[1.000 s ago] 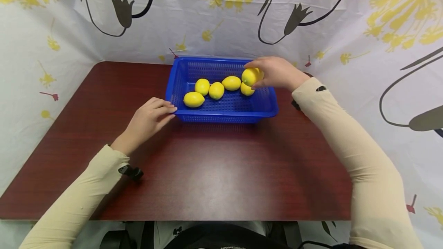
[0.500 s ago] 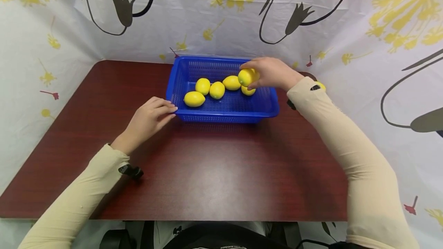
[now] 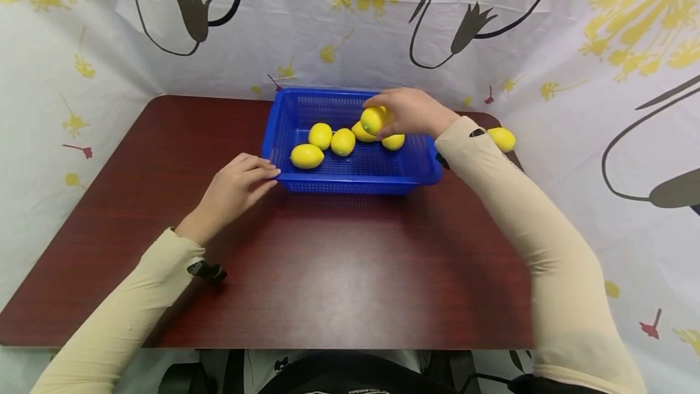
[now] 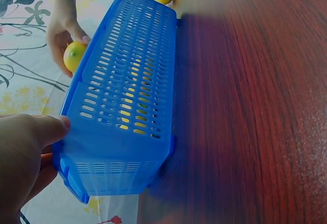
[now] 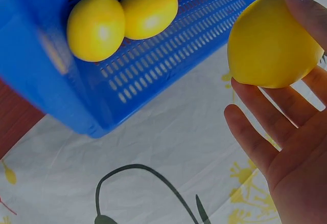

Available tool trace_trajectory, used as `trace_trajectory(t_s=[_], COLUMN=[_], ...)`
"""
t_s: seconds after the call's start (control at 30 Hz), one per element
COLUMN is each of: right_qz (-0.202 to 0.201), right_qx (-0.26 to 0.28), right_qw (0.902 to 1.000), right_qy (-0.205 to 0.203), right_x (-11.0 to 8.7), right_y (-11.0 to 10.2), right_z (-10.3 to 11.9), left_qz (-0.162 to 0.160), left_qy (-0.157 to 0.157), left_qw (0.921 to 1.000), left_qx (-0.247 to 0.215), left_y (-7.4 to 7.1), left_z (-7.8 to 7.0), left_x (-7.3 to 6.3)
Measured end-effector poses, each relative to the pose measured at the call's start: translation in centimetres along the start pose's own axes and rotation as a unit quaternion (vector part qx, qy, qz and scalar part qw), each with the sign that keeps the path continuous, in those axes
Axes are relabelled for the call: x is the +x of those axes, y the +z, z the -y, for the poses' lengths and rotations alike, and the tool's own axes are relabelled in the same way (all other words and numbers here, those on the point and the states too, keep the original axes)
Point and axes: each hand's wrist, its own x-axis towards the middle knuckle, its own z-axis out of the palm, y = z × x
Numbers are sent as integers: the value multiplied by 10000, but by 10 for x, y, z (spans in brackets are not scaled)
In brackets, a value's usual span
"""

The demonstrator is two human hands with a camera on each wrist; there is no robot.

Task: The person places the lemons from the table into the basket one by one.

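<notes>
My left hand (image 3: 232, 190) pinches the near left corner of a blue plastic basket (image 3: 355, 180), its thumb (image 4: 51, 128) outside the wall in the left wrist view. Over the basket's right half, my right hand (image 3: 412, 112) holds a lemon (image 3: 374, 120) between thumb and fingers. The right wrist view has this lemon (image 5: 273, 42) up close, above the rim level. Several more lemons (image 3: 307, 157) lie on the basket floor; the raised lemon and hand partly cover two of them.
Another lemon (image 3: 501, 138) rests near the right edge of the dark red wooden table (image 3: 328, 272), beyond my right forearm. A white patterned cloth (image 3: 350, 47) hangs close behind the basket and along both sides.
My right hand has moved left with the lemon, over the basket. The lemon at the table's right edge has come into view from behind the arm. The left hand stays put.
</notes>
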Motion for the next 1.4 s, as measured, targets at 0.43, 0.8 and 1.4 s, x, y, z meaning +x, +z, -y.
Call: trace_trajectory(t_s=[0.43,0.8,1.4], right_qz=[52,101,185], right_qx=[19,335,578], right_qw=[10000,9994,9973], right_qy=[-72,60,421], right_x=[27,49,67], right_y=[6,15,25], right_z=[9,4,-6], left_qz=[-32,-36,-44], left_qy=[-23,-10,-31], left_qw=[10000,10000,10000], left_qx=[-76,-82,-21], left_y=[0,1,1], left_z=[1,1,0], left_x=[0,-1,1])
